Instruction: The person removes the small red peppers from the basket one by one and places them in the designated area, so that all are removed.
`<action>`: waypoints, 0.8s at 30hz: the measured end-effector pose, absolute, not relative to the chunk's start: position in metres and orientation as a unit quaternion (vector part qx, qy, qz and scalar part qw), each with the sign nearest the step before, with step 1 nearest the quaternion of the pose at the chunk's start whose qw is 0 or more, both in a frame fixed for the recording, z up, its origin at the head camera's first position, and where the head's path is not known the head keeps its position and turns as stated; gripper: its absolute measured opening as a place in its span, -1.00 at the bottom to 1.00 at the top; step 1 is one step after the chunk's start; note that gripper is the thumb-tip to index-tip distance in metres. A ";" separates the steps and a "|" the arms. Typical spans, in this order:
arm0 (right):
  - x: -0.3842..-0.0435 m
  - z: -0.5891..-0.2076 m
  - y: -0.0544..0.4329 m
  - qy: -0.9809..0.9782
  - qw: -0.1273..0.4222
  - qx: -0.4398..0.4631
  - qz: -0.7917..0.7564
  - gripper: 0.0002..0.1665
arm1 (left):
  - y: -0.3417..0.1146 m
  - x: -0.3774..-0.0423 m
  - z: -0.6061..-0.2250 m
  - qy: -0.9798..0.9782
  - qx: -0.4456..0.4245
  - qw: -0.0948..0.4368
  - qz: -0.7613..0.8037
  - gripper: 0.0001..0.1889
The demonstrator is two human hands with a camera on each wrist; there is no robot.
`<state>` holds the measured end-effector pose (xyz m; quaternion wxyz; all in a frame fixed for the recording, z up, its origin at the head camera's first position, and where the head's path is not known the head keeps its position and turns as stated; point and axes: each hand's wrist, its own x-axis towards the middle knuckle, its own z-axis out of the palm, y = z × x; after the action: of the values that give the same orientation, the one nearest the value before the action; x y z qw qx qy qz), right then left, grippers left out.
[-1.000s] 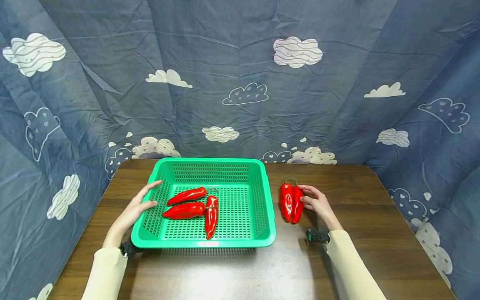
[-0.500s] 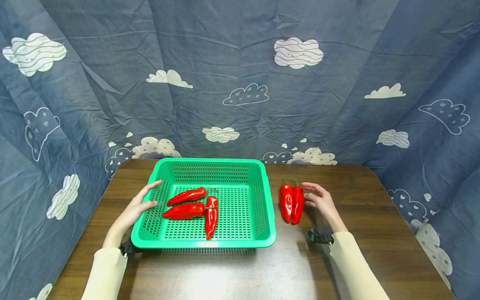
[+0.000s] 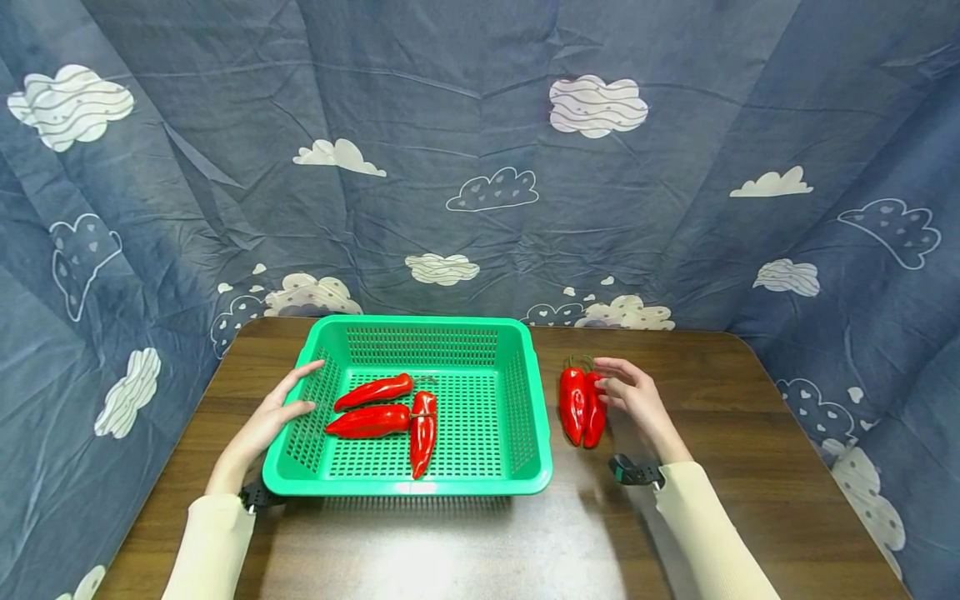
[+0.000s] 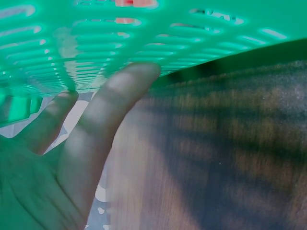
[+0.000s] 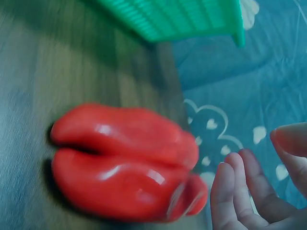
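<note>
Three glossy red peppers lie in a green plastic basket (image 3: 405, 487): one upper (image 3: 373, 392) pepper, one lower (image 3: 369, 422) pepper, and one (image 3: 423, 437) pepper lengthwise to their right. My left hand (image 3: 258, 429) is at the basket's left side, fingers extended; in the left wrist view the thumb (image 4: 103, 110) lies along the slotted wall. Two more red peppers (image 3: 572, 404) (image 5: 124, 184) rest side by side on the table, right of the basket. My right hand (image 3: 637, 404) is just over the right-hand one, fingers loosely bent with a gap between thumb and fingers, holding nothing.
The brown wooden table (image 3: 735, 467) carries the basket, with its back edge close behind. A dark blue cloud-print curtain (image 3: 480, 167) hangs behind the table and down both sides. Each wrist wears a black strapped device (image 3: 633, 471).
My right hand drew slightly back from the right-hand pepper, then came back over its upper part. The peppers, the basket and my left hand have stayed in place.
</note>
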<state>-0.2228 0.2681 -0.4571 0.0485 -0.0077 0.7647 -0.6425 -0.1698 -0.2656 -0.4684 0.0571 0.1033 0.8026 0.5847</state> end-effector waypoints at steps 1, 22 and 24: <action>-0.223 -0.455 0.266 0.763 0.050 -0.010 -0.644 -0.52 | -0.266 -0.170 -0.468 0.802 0.103 0.057 0.585 -0.33; -0.221 -0.418 0.221 0.754 0.087 -0.115 -0.641 -0.57 | -0.265 -0.170 -0.468 0.798 0.094 0.065 0.592 -0.33; -0.221 -0.416 0.216 0.750 0.093 -0.127 -0.642 -0.57 | -0.266 -0.170 -0.468 0.799 0.093 0.064 0.591 -0.33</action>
<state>-0.2207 0.2161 -0.4161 0.0930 -0.1272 0.7499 -0.6425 -0.1698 -0.2656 -0.4685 0.0642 0.0934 0.7990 0.5906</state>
